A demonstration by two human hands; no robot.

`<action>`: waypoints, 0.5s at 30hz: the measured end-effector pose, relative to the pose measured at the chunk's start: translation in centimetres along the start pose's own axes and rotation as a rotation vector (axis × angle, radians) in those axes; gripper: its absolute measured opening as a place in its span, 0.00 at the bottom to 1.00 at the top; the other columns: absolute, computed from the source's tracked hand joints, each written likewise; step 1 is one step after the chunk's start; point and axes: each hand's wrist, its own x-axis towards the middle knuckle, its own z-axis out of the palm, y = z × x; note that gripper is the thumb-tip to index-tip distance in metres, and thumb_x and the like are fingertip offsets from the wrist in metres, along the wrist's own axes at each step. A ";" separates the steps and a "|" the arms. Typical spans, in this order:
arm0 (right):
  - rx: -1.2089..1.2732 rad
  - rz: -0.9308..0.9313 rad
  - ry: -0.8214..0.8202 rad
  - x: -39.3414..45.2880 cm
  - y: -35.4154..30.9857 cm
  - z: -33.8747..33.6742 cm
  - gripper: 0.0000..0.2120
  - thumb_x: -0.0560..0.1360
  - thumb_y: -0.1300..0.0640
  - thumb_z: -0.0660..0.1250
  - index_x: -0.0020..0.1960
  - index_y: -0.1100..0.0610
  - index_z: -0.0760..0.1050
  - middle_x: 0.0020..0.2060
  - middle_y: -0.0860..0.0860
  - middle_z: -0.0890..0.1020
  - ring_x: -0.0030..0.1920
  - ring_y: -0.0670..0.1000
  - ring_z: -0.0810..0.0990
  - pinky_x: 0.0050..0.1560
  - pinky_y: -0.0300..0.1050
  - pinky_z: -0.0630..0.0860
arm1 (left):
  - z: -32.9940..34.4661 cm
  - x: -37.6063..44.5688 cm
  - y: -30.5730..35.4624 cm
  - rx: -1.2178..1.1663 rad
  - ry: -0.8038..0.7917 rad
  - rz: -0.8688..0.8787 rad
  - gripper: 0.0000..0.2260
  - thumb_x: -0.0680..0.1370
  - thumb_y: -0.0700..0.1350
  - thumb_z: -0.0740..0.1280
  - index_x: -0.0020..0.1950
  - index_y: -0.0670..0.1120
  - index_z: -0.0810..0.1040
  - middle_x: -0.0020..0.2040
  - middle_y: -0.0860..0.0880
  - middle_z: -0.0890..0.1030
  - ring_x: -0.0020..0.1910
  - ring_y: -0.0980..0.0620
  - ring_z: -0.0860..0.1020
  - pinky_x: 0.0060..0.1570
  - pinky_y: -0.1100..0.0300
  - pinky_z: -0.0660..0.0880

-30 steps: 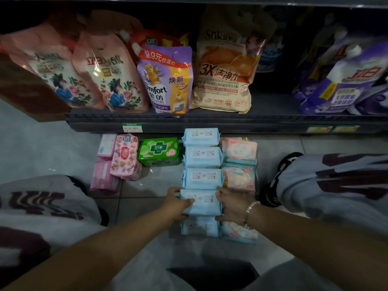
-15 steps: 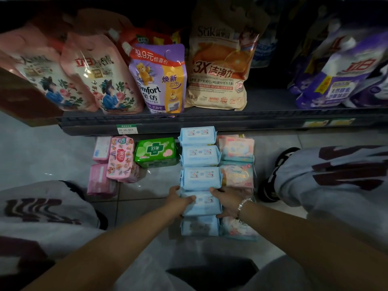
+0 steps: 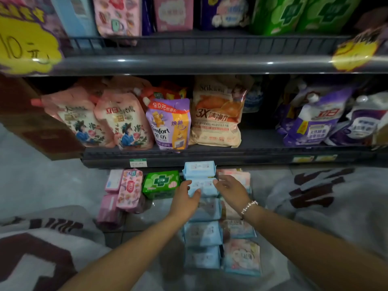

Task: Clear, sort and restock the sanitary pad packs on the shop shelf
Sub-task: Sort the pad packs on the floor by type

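Sorting well along: blue packs (image 3: 202, 208) lined up on floor below bottom shelf (image 3: 210, 159), peach packs (image 3: 241, 257) beside, pink packs (image 3: 129, 189) and green pack (image 3: 161, 182) left of the row. Left hand (image 3: 184, 199) and right hand (image 3: 232, 191), fingers loosely spread, flanking the second blue pack, not plainly gripping. Restocking not yet begun.

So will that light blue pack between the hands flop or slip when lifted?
The light blue pad pack looks soft and puffy, so probably light and squashy, not rigid. Its wrapper seems glossy, perhaps slippery. The left hand and right hand flank it.
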 end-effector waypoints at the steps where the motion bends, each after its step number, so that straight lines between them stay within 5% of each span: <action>1: -0.021 -0.068 0.029 -0.1 -1.0 -0.4 0.20 0.78 0.50 0.66 0.67 0.58 0.72 0.64 0.55 0.78 0.63 0.52 0.76 0.62 0.42 0.71 | -0.5 -0.1 1.0 0.041 0.026 0.062 0.21 0.81 0.47 0.63 0.73 0.44 0.65 0.70 0.44 0.70 0.68 0.48 0.70 0.63 0.59 0.67; 10: -0.594 -0.772 0.516 0.1 -11.1 -6.5 0.27 0.75 0.44 0.56 0.65 0.58 0.76 0.62 0.56 0.79 0.62 0.59 0.78 0.60 0.57 0.75 | -8.0 0.2 12.0 0.555 0.340 0.655 0.24 0.80 0.50 0.59 0.74 0.42 0.64 0.72 0.41 0.65 0.72 0.40 0.63 0.71 0.45 0.63; 15: -0.701 -0.917 0.742 1.2 -18.0 -11.7 0.24 0.75 0.46 0.57 0.65 0.56 0.76 0.63 0.55 0.79 0.63 0.57 0.78 0.61 0.55 0.74 | -10.7 1.2 20.3 0.536 0.450 0.776 0.24 0.81 0.50 0.59 0.76 0.46 0.61 0.75 0.45 0.61 0.76 0.47 0.57 0.74 0.53 0.55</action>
